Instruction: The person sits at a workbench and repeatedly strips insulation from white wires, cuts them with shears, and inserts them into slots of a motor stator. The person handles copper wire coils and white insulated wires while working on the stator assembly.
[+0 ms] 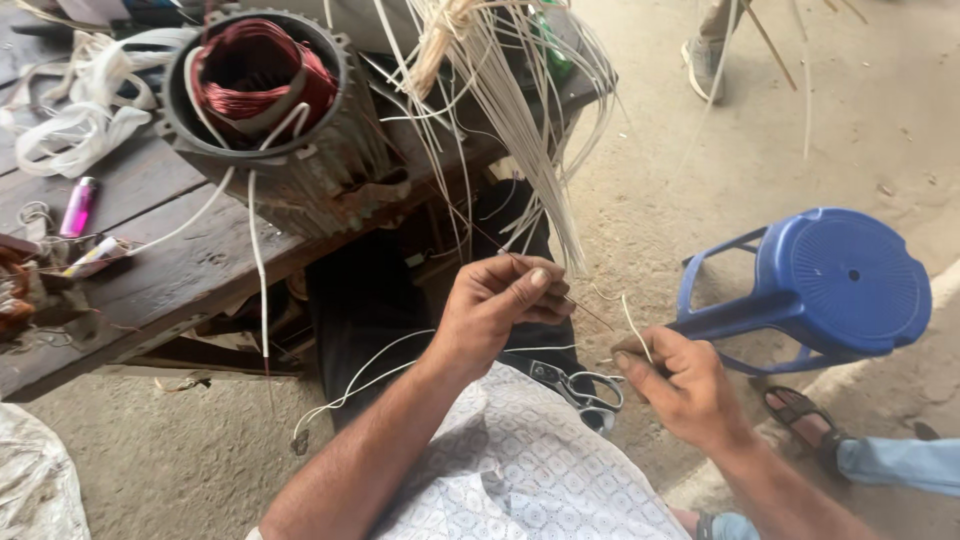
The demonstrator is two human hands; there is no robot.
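Note:
My left hand [500,305] pinches a thin copper wire [585,308] that runs up toward the motor stator [270,110] on the wooden bench. That stator is a grey ribbed housing with red-brown copper windings inside. My right hand [675,385] grips a short white insulating sleeve [634,325] close to the wire's free end. A bundle of white sleeves [520,110] hangs from the bench above both hands. Scissors [580,390] lie on my lap, between the two hands.
A blue plastic stool [830,285] lies tipped over at the right. A pink lighter [78,205] and white tape scraps [70,110] rest on the wooden bench [150,290]. Another person's sandalled foot [800,410] is at the lower right, a shoe [705,65] at the top.

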